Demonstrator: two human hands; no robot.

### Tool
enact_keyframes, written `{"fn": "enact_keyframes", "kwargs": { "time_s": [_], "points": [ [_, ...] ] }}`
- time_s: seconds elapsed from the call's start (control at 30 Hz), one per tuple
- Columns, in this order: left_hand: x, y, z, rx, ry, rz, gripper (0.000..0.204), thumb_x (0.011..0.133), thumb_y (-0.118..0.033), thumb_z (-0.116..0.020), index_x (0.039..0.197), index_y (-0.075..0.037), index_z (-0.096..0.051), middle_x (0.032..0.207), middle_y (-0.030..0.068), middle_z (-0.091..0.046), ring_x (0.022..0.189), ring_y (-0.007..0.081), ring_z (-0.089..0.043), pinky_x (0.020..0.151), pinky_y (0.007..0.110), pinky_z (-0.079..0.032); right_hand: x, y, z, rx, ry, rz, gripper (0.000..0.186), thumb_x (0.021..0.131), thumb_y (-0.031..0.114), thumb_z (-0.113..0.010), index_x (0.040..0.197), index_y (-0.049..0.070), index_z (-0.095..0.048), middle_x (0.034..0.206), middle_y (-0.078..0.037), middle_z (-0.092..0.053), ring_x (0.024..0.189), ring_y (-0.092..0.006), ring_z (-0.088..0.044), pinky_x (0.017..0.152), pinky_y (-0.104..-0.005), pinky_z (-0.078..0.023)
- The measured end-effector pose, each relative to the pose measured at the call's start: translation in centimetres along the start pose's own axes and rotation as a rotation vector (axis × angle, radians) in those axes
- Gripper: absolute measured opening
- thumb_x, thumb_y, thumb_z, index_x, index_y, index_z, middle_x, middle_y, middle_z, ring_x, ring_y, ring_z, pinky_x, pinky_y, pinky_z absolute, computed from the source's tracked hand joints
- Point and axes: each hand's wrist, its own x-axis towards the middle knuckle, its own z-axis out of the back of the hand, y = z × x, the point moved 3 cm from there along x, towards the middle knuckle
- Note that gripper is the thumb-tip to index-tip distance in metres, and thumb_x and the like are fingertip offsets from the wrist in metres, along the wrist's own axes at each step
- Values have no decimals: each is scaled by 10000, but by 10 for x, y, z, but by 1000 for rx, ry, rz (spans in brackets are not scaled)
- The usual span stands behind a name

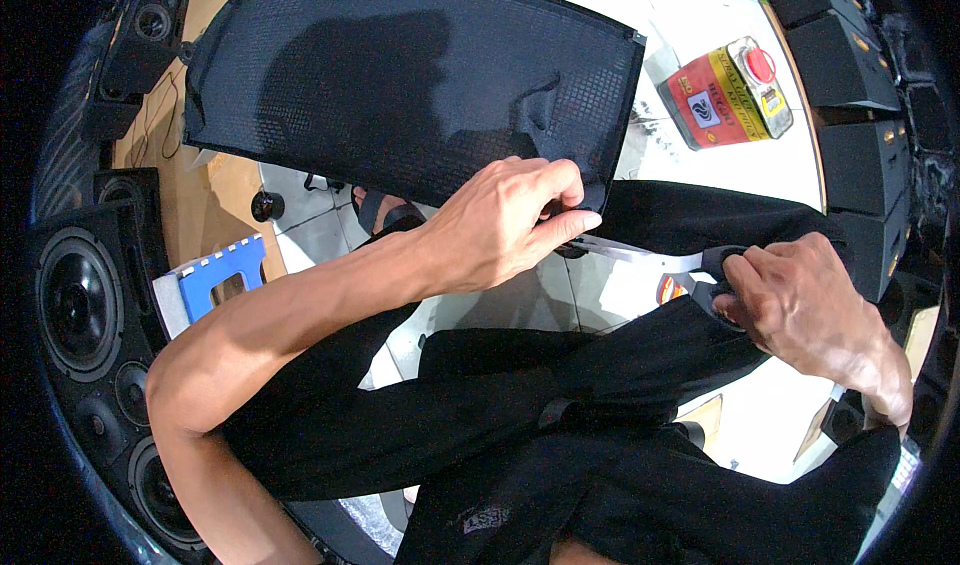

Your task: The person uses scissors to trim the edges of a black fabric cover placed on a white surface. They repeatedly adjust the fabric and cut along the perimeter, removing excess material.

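Observation:
A black speaker grille with mesh showing through dark cloth lies across the upper middle. My left hand is closed at its near right corner, thumb and fingers pinching the black cloth there. My right hand grips the dark handles of a pair of scissors. The light metal blades point left and reach the cloth's edge just beside my left thumb. Their tips are partly hidden near that thumb, so I cannot tell whether they are cutting into the cloth.
A red and yellow can with a red cap stands on the white tiled floor at upper right. Black boxes line the right side. Large speakers stand at left, near a blue plastic piece with a white edge. My black-trousered legs fill the foreground.

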Motion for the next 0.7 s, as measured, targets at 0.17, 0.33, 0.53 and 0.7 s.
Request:
{"fn": "enact_keyframes", "kwargs": {
  "time_s": [0.17, 0.33, 0.53, 0.7],
  "points": [
    [0, 5, -3, -38, -1, 25, 224, 915, -162, -709, 852, 5, -574, 780, 138, -650, 710, 285, -653, 627, 394, -494, 10, -3, 12, -47, 39, 38, 245, 905, 252, -637, 804, 30, -611, 663, -94, -623, 619, -291, -658, 565, -421, -488],
    [2, 2, -2, -26, 18, 77, 219, 913, -163, -713, 860, 6, -584, 778, 137, -656, 710, 283, -656, 631, 394, -498, 23, -11, 23, 57, 83, 27, 185, 877, 170, -624, 762, 26, -637, 622, -136, -629, 618, -314, -672, 571, -424, -509],
    [-2, 5, -1, -12, 7, 107, 222, 912, -169, -716, 870, 9, -591, 777, 137, -657, 704, 285, -660, 635, 392, -501, 37, -18, 20, 9, 126, 44, 174, 880, 136, -590, 762, 23, -652, 596, -147, -612, 595, -319, -661, 574, -410, -512],
    [6, 2, -3, -20, 27, 102, 221, 912, -171, -716, 881, 15, -600, 776, 152, -659, 675, 282, -660, 612, 385, -495, 32, -17, 22, 33, 219, 2, 157, 867, 108, -599, 743, 25, -649, 587, -141, -609, 584, -308, -657, 567, -403, -506]
  ]
}}
